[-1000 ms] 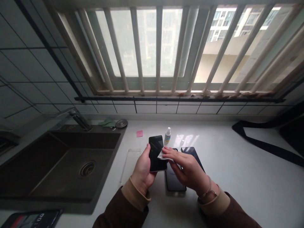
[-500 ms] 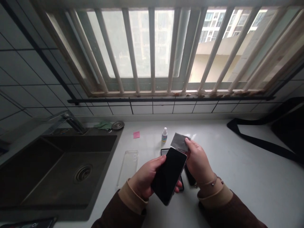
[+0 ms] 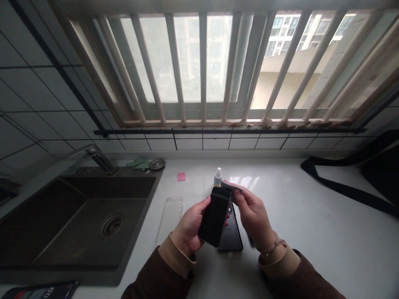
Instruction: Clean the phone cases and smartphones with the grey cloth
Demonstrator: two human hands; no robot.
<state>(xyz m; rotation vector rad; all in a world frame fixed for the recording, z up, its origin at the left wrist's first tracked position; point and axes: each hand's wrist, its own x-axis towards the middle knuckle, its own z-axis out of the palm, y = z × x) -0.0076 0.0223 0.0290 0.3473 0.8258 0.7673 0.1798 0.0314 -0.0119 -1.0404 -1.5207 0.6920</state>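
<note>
My left hand (image 3: 190, 226) is closed around a black smartphone (image 3: 214, 218), its dark screen facing up and its top tilted to the right. Pinched in my right hand (image 3: 254, 211) is a thin grey cloth (image 3: 232, 187), seen nearly edge-on at the phone's upper right corner; whether the two touch I cannot tell. Below the phone a black phone case or second phone (image 3: 234, 241) lies on the counter, partly covered. Another dark object shows a little under my right hand. Just beyond the phone stands a small white bottle (image 3: 217, 176).
A clear phone case (image 3: 166, 218) lies left of my left hand, with a pink note (image 3: 181, 177) farther back. The sink (image 3: 118, 274) and faucet (image 3: 101, 160) are at left, near a green cloth (image 3: 138, 164) and a metal drain cover (image 3: 157, 164). A black strap (image 3: 339, 189) lies at right.
The phone has moved slightly up and left, showing more of the black object beneath it. My right hand has turned the grey cloth from face-on to nearly edge-on, beside the phone's top.
</note>
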